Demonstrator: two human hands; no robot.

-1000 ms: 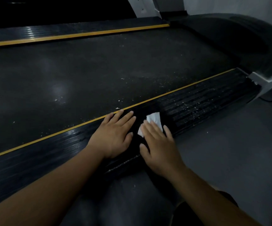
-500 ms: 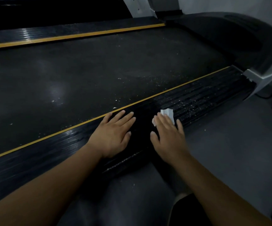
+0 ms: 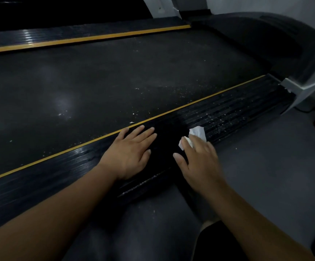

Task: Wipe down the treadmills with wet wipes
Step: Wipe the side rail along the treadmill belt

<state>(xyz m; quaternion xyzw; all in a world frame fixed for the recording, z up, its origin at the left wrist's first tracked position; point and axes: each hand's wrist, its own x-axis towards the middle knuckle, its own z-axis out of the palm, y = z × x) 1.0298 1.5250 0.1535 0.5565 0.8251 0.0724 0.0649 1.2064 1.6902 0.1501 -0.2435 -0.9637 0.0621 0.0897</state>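
A right hand presses a wipe, fingers straight, onto the treadmill's near rail; the left hand rests flat beside it. Mid-wipe: speckled ribs to the right likely need the next stroke.

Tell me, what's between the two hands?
In the head view, only a bare dark stretch of the ribbed side rail lies between the left hand and the right hand, which presses the wet wipe.

Ribbed glossy side rail, matt speckled belt, crumpled paper-like wipe
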